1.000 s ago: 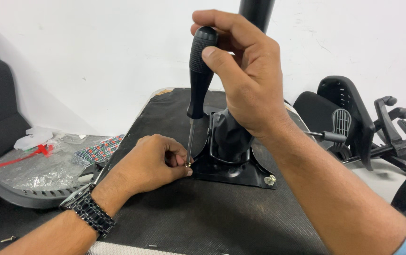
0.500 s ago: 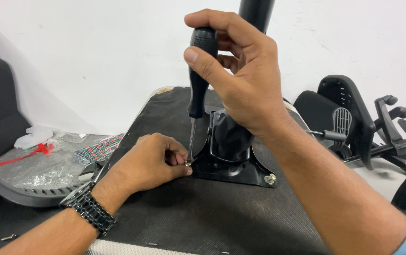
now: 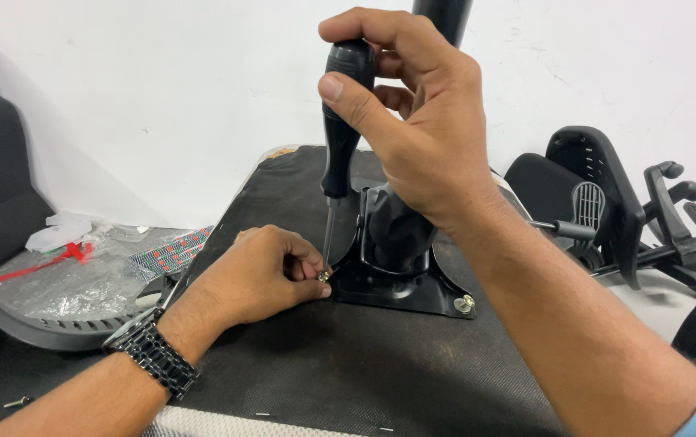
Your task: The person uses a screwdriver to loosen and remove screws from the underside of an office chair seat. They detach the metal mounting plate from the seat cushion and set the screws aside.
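Right hand (image 3: 420,137) slightly lower, gripping black screwdriver (image 3: 344,113), left hand (image 3: 263,271) pinching screw (image 3: 323,276)

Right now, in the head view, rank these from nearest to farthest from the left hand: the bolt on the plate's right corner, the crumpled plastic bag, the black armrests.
From the left hand:
1. Bolt, on the plate's right corner.
2. Crumpled plastic bag, on the left.
3. Black armrests, far right by the wall.
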